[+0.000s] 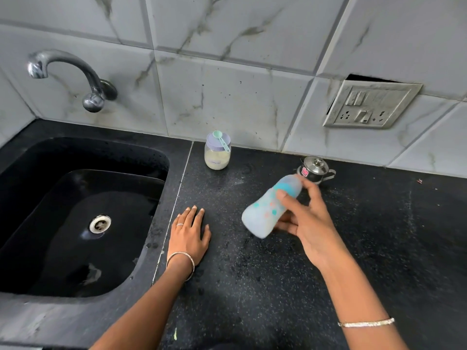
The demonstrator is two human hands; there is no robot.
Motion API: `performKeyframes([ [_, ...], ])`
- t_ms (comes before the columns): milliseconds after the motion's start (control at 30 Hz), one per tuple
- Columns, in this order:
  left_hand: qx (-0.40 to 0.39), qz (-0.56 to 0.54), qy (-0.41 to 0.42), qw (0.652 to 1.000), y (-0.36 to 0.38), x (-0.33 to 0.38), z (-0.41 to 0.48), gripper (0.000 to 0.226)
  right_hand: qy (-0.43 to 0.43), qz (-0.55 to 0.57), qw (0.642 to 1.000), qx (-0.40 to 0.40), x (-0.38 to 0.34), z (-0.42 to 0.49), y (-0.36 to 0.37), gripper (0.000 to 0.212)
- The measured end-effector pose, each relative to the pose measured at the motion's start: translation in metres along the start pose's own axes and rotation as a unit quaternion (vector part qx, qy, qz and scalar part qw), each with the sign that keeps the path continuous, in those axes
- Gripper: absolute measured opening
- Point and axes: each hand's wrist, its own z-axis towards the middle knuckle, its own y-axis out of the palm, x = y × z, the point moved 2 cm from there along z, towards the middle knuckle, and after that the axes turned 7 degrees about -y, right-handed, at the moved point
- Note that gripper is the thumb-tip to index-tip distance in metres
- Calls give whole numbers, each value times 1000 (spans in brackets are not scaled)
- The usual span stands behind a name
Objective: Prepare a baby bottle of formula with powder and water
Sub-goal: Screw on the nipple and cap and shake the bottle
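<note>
Two hands work over a black speckled bench (252, 286). Left hand (188, 232) lies flat on the bench, palm down, fingers (194, 213) extended and close together, holding nothing, just right of the sink (83, 215) edge. Right hand (307, 223) holds the baby bottle (271, 207) clear of the bench; the bottle is tilted, base toward the left hand, top toward the wall. Right fingers (284, 198) wrap around the bottle body, thumb across the front, the rest beneath it. The bottle is blurred. Behind the bottle top stands a small lidded steel pot (316, 169). Farther back, near the wall, stands a powder jar (217, 155) with a green scoop (221, 140) resting on its lid. Wall tap (73, 77) overhangs the sink.
</note>
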Motion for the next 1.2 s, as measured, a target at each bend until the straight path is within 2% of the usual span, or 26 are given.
performKeyframes([
  [67, 1, -1, 2, 1000, 0, 0, 0, 51, -2, 32, 999, 15, 0, 3, -1, 60],
  [167, 2, 3, 2, 1000, 0, 0, 1, 51, 42, -55, 992, -107, 2, -3, 5, 69],
  [233, 6, 2, 3, 1000, 0, -1, 1, 50, 63, -55, 991, -108, 4, -6, 6, 71],
  [333, 8, -2, 4, 1000, -2, 1, 0, 50, 88, 54, 995, -13, 9, -6, 6, 70],
  [400, 2, -6, -2, 1000, -2, 1, 0, 50, 121, 137, 983, 18, 13, -9, 10, 64],
  [567, -1, -79, -13, 997, -11, 1, 6, 37, 195, 370, 908, -11, 17, -30, 25, 49],
  [667, 27, -159, -26, 987, -34, 16, 12, 28, 240, 448, 860, -36, 19, -40, 27, 58],
  [733, 22, -260, -54, 964, -60, 38, 14, 21, 246, 456, 854, -40, 17, -42, 27, 56],
  [800, -22, -391, -74, 917, -87, 68, 16, 18, 243, 458, 853, -62, 10, -43, 28, 51],
  [867, -103, -506, -93, 851, -115, 99, 17, 20, 238, 463, 849, -88, 4, -46, 31, 48],
  [933, -211, -591, -86, 774, -143, 125, 12, 32, 229, 464, 848, -115, -1, -49, 35, 46],
  [1000, -303, -637, -59, 706, -167, 141, 4, 40, 220, 464, 847, -138, -7, -52, 40, 50],
  [1033, -331, -646, -41, 687, -175, 146, 0, 44, 217, 464, 847, -144, -11, -54, 43, 49],
  [1100, -341, -653, -20, 676, -189, 152, -6, 47, 213, 467, 846, -145, -17, -56, 46, 43],
  [1200, -279, -638, -44, 716, -205, 159, -13, 59, 207, 454, 855, -143, -22, -59, 50, 45],
])
